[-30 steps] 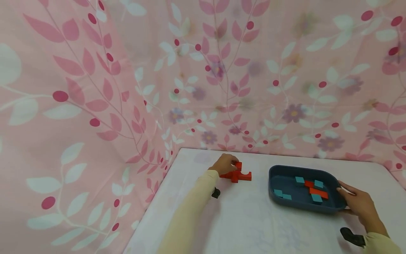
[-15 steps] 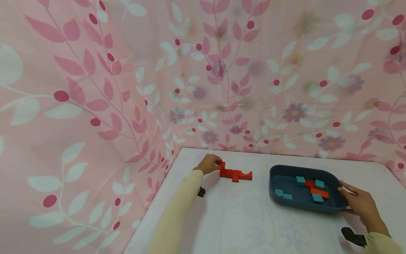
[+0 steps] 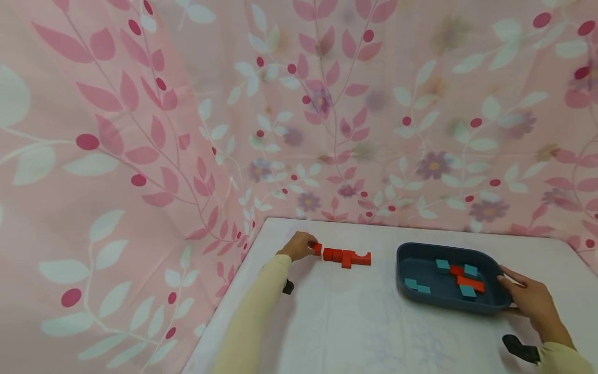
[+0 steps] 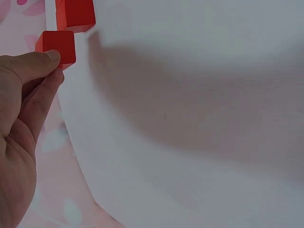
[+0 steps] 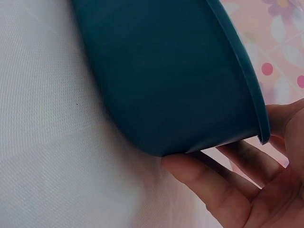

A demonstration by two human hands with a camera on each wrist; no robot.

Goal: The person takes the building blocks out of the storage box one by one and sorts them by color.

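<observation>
At the far left of the table my left hand (image 3: 298, 246) pinches a small red cube block (image 3: 317, 249) between thumb and fingers. In the left wrist view the held cube (image 4: 64, 42) is close beside the end of another red block (image 4: 76, 16). A row of red blocks (image 3: 337, 255) lies just right of this hand, ending in a piece with a curved notch (image 3: 362, 259). My right hand (image 3: 530, 301) grips the right end of a dark blue tray (image 3: 444, 303). In the right wrist view its fingertips (image 5: 178, 164) touch the tray's outer wall (image 5: 171, 85).
Inside the tray lie several teal blocks (image 3: 467, 292) and red blocks (image 3: 471, 283). White cloth covers the table (image 3: 355, 322). A pink floral curtain (image 3: 374, 130) hangs behind the table and along its left side.
My left hand has moved left from the middle of the red row, carrying the red cube past the row's left end and lower. My right hand and the tray have stayed in place.
</observation>
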